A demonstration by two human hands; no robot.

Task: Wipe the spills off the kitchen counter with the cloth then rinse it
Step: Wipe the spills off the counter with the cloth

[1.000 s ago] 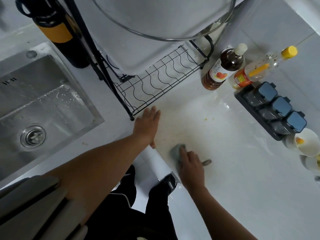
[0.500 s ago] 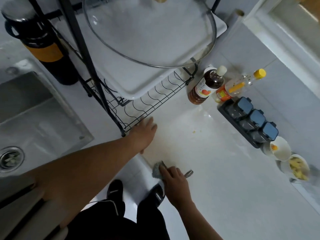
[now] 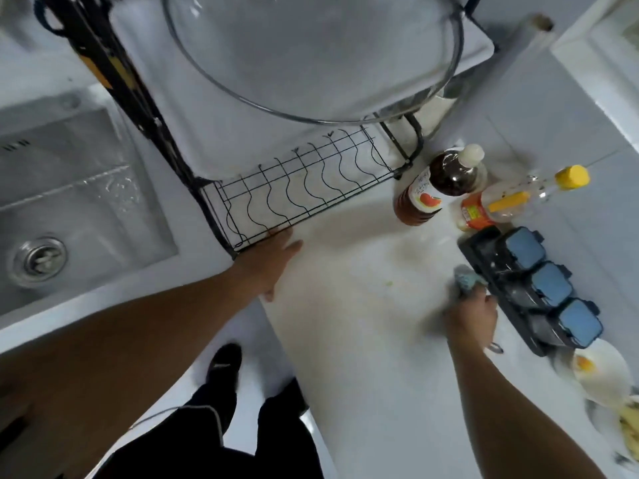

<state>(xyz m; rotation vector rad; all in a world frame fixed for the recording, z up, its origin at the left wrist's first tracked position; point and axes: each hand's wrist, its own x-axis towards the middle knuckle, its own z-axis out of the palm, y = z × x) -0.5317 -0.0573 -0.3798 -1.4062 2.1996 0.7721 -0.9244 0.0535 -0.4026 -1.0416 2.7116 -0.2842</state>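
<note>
Head view: left hand [image 3: 273,262] lies flat on the counter [image 3: 363,340] by the dish rack [image 3: 294,191], fingers straight and together; right hand [image 3: 472,318] curls blurred fingers round the bunched cloth [image 3: 466,280], on the counter just beside the spice boxes [image 3: 549,285]; the brown bottle [image 3: 446,178] label shows a red fruit, writing unreadable.

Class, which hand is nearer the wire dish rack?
Left. The left hand lies at the dish rack's front edge; the right hand holds the cloth beside the seasoning boxes.

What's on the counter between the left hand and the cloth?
Head view: stained counter and one small greenish crumb; nothing else between left hand and cloth.
</note>
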